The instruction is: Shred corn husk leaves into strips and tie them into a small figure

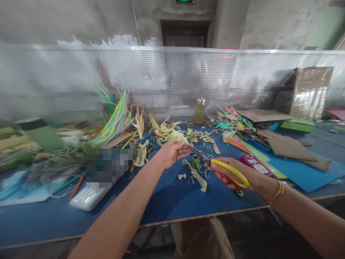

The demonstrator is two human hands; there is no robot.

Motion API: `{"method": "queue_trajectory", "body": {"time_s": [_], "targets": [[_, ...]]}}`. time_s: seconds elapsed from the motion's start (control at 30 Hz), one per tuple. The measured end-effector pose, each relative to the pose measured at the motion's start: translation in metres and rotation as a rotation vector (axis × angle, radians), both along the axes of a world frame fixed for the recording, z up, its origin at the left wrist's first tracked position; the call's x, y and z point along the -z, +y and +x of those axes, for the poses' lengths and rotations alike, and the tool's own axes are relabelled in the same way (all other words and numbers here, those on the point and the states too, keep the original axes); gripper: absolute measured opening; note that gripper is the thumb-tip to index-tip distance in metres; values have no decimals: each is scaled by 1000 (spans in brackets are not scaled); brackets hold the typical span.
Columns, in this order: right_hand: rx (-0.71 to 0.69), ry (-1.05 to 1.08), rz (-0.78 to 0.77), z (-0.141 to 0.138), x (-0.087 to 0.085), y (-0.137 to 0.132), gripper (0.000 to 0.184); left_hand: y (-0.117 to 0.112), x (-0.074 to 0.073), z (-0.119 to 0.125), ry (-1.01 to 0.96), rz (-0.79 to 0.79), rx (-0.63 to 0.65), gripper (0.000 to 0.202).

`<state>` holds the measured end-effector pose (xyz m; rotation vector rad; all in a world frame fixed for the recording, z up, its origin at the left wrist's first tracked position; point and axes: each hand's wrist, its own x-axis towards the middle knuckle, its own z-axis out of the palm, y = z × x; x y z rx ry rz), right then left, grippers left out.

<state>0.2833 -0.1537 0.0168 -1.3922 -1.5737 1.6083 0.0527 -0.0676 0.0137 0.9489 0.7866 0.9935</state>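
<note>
My right hand [237, 175] grips a pair of scissors [215, 166] with yellow and red handles, fingers through the loops. The blades point left toward my left hand [171, 152]. That hand's fingers are pinched together at the blade tips, on something too small to make out. Below the blades, pale green leaf strips [198, 175] and small cuttings lie on the blue table [167, 201]. More dried husk pieces [168, 132] are piled just behind my left hand.
A bundle of coloured strips [115, 115] fans up at the left. A small jar [199, 110] stands by the perforated metal screen [172, 72]. Coloured paper sheets [302, 172], a pink object [256, 164], a white tray [90, 198] and a cardboard box [309, 90] lie around.
</note>
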Motion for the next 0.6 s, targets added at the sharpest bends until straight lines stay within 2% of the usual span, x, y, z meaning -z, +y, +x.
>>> {"method": "queue_trajectory", "body": {"time_s": [0.3, 0.6], "targets": [[44, -19, -29, 3, 0, 3, 44, 3, 3, -1, 20, -19, 31, 6], [-154, -78, 13, 17, -17, 8, 46, 2, -2, -8, 196, 51, 101, 12]]}}
